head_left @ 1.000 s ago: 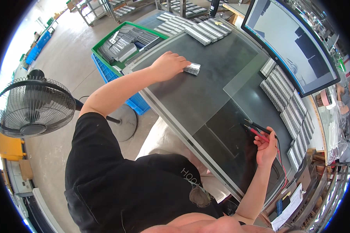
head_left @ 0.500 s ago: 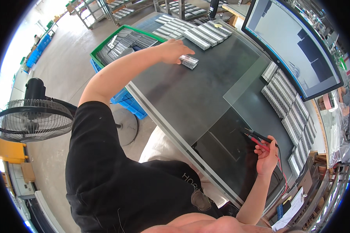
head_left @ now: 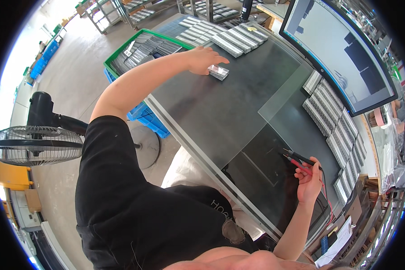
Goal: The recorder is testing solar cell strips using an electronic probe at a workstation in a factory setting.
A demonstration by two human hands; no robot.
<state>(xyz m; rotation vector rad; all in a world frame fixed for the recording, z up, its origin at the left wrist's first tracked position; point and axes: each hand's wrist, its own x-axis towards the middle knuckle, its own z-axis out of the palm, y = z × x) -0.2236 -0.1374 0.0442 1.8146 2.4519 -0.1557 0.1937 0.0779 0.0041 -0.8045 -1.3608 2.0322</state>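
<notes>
My left hand [head_left: 203,60] reaches out over the far left part of the dark table. Its index finger stretches to the right, and another fingertip lies at the near left edge of a small striped, shiny plate [head_left: 218,72] on the tabletop. The fingers are apart and not closed round the plate. At the near right, my right hand [head_left: 309,180] holds a pair of test probes [head_left: 303,164], one red and one black. Their metal tips point left over a dark glossy panel [head_left: 261,166] and touch nothing that I can make out. Red and black leads hang below the hand.
A green-rimmed tray [head_left: 114,72] full of dark strips sits at the left edge. Rows of striped plates [head_left: 240,39] lie at the back, and more plates [head_left: 333,117] line the right beside a monitor [head_left: 342,54]. A fan [head_left: 38,144] stands left.
My left index finger has shifted slightly to the right, farther over the small plate, which stays put. The fan head has turned a little. My right hand and the probes are about where they were.
</notes>
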